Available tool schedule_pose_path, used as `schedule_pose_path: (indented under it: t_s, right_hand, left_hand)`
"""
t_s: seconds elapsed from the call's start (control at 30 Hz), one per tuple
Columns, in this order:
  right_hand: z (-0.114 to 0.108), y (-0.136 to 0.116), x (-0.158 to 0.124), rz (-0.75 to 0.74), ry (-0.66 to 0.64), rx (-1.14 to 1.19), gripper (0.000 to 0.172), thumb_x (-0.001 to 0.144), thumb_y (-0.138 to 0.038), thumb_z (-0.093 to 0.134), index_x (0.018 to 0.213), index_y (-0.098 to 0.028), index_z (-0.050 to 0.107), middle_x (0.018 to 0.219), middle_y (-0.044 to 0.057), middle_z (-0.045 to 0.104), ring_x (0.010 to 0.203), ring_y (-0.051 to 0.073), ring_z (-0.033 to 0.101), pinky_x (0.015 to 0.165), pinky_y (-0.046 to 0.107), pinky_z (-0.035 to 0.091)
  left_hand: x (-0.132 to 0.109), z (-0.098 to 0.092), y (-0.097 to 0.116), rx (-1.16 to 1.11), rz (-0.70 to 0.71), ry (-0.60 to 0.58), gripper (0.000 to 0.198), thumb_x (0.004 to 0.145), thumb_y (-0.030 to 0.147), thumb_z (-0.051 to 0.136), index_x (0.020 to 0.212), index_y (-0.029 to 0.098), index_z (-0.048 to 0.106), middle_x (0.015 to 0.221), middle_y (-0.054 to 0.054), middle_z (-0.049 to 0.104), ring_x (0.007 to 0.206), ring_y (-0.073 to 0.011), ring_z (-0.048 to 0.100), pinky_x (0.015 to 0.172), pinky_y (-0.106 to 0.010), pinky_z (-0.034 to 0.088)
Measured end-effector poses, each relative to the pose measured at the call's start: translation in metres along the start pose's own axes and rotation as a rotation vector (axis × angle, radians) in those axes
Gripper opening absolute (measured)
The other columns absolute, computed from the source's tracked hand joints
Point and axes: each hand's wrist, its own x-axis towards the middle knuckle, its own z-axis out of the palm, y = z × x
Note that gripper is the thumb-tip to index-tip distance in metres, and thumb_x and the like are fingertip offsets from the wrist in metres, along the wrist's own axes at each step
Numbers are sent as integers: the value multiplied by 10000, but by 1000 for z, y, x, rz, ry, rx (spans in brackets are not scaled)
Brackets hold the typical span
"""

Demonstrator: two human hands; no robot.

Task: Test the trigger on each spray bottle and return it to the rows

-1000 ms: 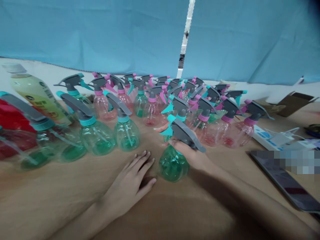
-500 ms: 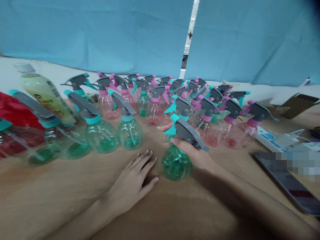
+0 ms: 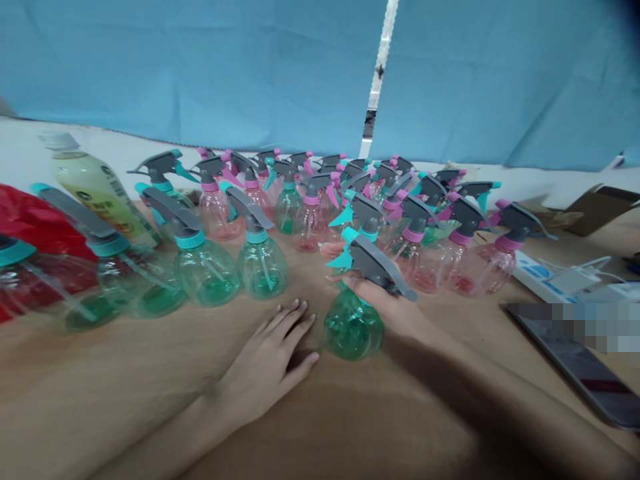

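My right hand [image 3: 387, 303] is wrapped round the neck of a green spray bottle [image 3: 353, 327] with a grey and turquoise trigger head. The bottle stands upright or nearly so, close to the table; whether its base touches cannot be made out. Part of my right hand's fingers is hidden behind the bottle. Flat on the wooden table [image 3: 240, 440] lies my left hand [image 3: 267, 360], fingers stretched out, holding nothing, just left of that bottle. Nearest beyond its fingertips is another green spray bottle [image 3: 263, 270].
Several green bottles [image 3: 207, 273] line the left side, before a pale labelled bottle [image 3: 100, 183] and a red bag [image 3: 40, 227]. Pink spray bottles [image 3: 465, 260] crowd the back. At right are a phone-like dark slab [image 3: 565, 360], a white power strip [image 3: 535, 267] and a cardboard box [image 3: 605, 207].
The view has shifted slightly, so the left-hand bottles sit a little further right. Both hands keep almost the same pose, and the right one still grips the green spray bottle.
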Motion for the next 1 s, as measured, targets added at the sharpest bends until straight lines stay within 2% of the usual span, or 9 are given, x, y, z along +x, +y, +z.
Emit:
schedule_pose_path:
  t_s: [0.33,0.4,0.53,0.63,0.77,0.9,1.0]
  right_hand:
    - [1,1,2,-62,1,32,345,799,-283,562,1136,-287,633,960,12,692,820,179,645,759,336,523]
    - [1,1,2,-54,4,13,336,793,-269,558,1119,-286,638,909,1,686,789,173,635,745,327,516]
    - [-1,-1,2,-9,15,-67,294,784,-283,547,1056,-277,657,703,-19,630,598,150,563,615,299,484]
    - [-1,-2,3,-34,21,-65,276,760,-272,553,1012,-286,663,723,-17,617,560,132,516,555,275,456]
    - [-1,0,4,-55,1,-26,242,748,-243,541,951,-291,664,706,-28,593,519,114,468,565,274,471]
    - [-2,3,3,-39,-14,-11,265,767,-221,526,992,-290,648,674,-30,593,567,133,544,595,281,493]
    - [-2,5,4,-60,-31,18,334,773,-206,546,1081,-299,632,806,-11,652,715,161,628,690,308,521]
  left_hand:
    - [-1,0,0,10,-3,5,507,955,431,449,1384,165,409,1447,-84,422,1328,-252,376,1094,-433,299]
    - [0,0,0,16,5,6,511,956,431,449,1382,151,411,1446,-85,424,1330,-251,373,1098,-430,294]
    - [0,1,-1,20,6,15,518,951,430,459,1381,144,413,1444,-93,424,1334,-249,367,1099,-426,295]
    - [-1,1,-1,17,4,16,511,949,432,459,1376,152,420,1446,-92,422,1331,-251,372,1092,-431,306]
    - [-1,1,-1,14,10,18,512,950,426,465,1375,144,418,1442,-95,427,1331,-252,370,1092,-430,306]
    - [0,0,-1,10,13,21,516,952,420,463,1382,141,408,1444,-97,423,1327,-255,376,1087,-438,315]
    - [0,0,-1,9,11,20,512,953,422,458,1384,151,408,1445,-90,424,1326,-255,378,1086,-441,317]
